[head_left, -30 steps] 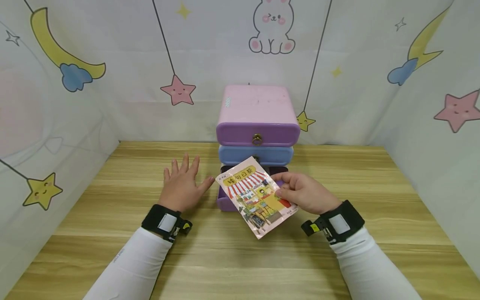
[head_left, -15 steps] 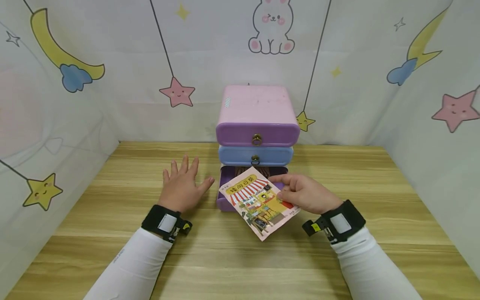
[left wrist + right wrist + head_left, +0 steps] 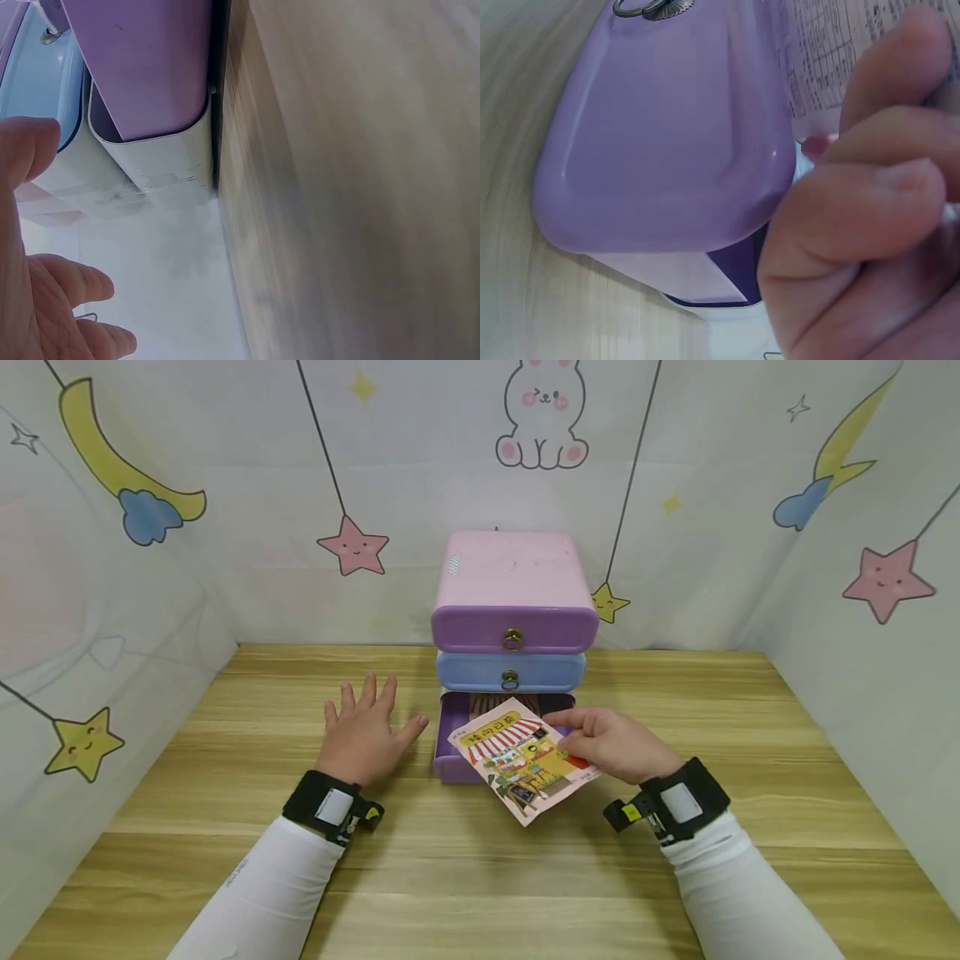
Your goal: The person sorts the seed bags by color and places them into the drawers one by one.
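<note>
My right hand (image 3: 626, 750) pinches a flat pink packet (image 3: 521, 760) by its right edge, thumb on the printed face. The packet has a striped awning picture and overlaps the pulled-out bottom purple drawer (image 3: 453, 768) of a small stacked chest. Inside that drawer, a striped patch (image 3: 487, 703) shows behind the packet. In the right wrist view, the packet's printed back (image 3: 821, 67) is above the drawer front (image 3: 660, 142) with its ring pull. Left of the drawer, my left hand (image 3: 363, 737) has its fingers spread, thumb pointing towards the drawer's side, and holds nothing.
Above the open drawer are a blue drawer (image 3: 472, 672) and a purple-fronted top drawer (image 3: 472, 628) under a pink casing (image 3: 517, 564), both pushed in. The chest stands near the back of the wood-grain table (image 3: 480, 893), before a printed cloth wall (image 3: 420, 477).
The packet has tipped flatter, its far corner coming down and to the right, uncovering more of the drawer's inside and the blue drawer's ring. My left hand has barely moved.
</note>
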`<state>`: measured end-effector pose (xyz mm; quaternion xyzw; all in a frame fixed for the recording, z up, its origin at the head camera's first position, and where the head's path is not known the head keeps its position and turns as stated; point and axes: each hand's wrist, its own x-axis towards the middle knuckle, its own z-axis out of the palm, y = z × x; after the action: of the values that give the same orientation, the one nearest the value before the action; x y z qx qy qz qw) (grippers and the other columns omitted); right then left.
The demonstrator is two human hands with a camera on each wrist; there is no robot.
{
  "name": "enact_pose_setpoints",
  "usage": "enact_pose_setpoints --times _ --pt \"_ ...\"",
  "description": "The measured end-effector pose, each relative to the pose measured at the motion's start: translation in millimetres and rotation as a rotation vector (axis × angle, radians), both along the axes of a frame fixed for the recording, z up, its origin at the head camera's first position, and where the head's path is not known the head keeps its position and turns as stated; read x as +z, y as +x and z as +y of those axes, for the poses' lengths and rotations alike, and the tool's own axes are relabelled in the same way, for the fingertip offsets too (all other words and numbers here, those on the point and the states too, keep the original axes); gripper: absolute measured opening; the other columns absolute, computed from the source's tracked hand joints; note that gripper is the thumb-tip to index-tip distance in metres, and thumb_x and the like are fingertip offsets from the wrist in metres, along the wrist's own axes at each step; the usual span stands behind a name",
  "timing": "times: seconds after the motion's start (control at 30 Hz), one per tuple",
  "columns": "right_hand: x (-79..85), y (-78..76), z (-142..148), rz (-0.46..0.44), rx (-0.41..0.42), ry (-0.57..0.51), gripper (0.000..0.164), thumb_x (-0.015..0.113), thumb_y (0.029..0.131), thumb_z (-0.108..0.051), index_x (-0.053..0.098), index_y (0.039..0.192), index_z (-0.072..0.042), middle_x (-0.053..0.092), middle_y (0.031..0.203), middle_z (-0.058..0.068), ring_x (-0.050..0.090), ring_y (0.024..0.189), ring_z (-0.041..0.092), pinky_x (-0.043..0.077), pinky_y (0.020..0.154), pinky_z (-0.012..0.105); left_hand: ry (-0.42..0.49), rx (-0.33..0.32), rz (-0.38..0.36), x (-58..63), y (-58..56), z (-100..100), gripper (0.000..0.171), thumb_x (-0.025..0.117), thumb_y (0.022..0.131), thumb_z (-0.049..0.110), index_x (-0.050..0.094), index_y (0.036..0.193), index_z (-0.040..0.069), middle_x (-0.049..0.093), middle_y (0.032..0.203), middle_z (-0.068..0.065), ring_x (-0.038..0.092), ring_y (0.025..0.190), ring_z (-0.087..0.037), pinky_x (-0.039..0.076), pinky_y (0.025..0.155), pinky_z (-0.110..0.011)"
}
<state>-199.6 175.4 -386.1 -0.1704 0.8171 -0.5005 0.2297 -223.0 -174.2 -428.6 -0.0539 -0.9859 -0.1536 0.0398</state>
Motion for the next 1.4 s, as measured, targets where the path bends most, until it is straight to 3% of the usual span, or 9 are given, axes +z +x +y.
enact_pose_setpoints --times 0.57,0.7,0.9,1.13,1.23,1.37,1.4 --pt "-7.9 -1.2 -7.7 -0.053 -0.183 -0.019 0.047 0.049 0.096 -0.011 0.042 0.140 0.007 0.071 0.101 0.018 0.068 0.070 0.010 0.056 0.059 0.024 -0.023 -0.008 -0.005 -0.9 0.8 -3.3 0.102 0.020 0.081 0.086 0.017 0.155 0.015 0.008 0.161 -0.020 0.001 0.144 -0.054 -0.002 0.110 -0.074" --pt "-10.3 -1.4 -8.6 -0.067 -0.227 -0.050 0.049 0.048 0.098 -0.012 0.038 0.141 0.009 0.071 0.101 0.016 0.067 0.070 0.008 0.057 0.061 0.025 -0.029 -0.011 -0.005 -1.2 0.9 -3.8 0.104 0.017 0.080 0.087 0.017 0.155 0.015 0.008 0.161 -0.021 0.002 0.144 -0.054 -0.002 0.109 -0.074" --pt "-14.7 -0.8 -13.3 -0.075 -0.310 -0.069 0.048 0.047 0.099 -0.014 0.040 0.141 0.007 0.069 0.106 0.017 0.067 0.074 0.008 0.057 0.064 0.024 -0.023 -0.010 -0.004 -1.6 1.6 -4.2 0.100 0.023 0.083 0.084 0.018 0.155 0.015 0.008 0.161 -0.020 0.001 0.144 -0.054 -0.001 0.109 -0.074" --pt "-13.5 1.6 -19.8 -0.013 -0.411 0.043 0.047 0.049 0.099 -0.023 0.045 0.141 -0.001 0.070 0.099 0.011 0.053 0.054 0.006 0.040 0.046 0.021 -0.016 -0.012 0.001 -2.3 2.2 -5.0 0.102 0.022 0.082 0.085 0.019 0.155 0.015 0.010 0.161 -0.021 0.000 0.144 -0.054 -0.001 0.109 -0.075" --pt "-13.4 2.1 -21.4 -0.019 -0.436 0.059 0.049 0.048 0.100 -0.025 0.042 0.144 -0.003 0.069 0.104 0.012 0.046 0.048 0.007 0.036 0.043 0.022 -0.018 -0.012 0.002 -2.5 2.3 -4.9 0.102 0.021 0.082 0.086 0.018 0.155 0.015 0.010 0.161 -0.021 0.001 0.144 -0.054 0.000 0.109 -0.075" --pt "-14.5 3.0 -23.8 0.007 -0.450 0.082 0.050 0.048 0.100 -0.025 0.041 0.145 -0.004 0.065 0.118 0.013 0.049 0.057 0.007 0.039 0.047 0.021 -0.022 -0.013 0.000 -3.4 2.0 -5.3 0.099 0.025 0.084 0.083 0.017 0.155 0.015 0.009 0.161 -0.020 -0.001 0.144 -0.054 0.000 0.109 -0.074" --pt "-14.9 3.3 -24.1 0.023 -0.447 0.093 0.051 0.048 0.100 -0.025 0.041 0.145 -0.004 0.062 0.125 0.012 0.054 0.067 0.008 0.041 0.052 0.021 -0.021 -0.014 -0.002 -3.3 2.1 -5.3 0.097 0.027 0.085 0.081 0.017 0.155 0.015 0.009 0.161 -0.020 -0.001 0.144 -0.054 -0.001 0.109 -0.074"
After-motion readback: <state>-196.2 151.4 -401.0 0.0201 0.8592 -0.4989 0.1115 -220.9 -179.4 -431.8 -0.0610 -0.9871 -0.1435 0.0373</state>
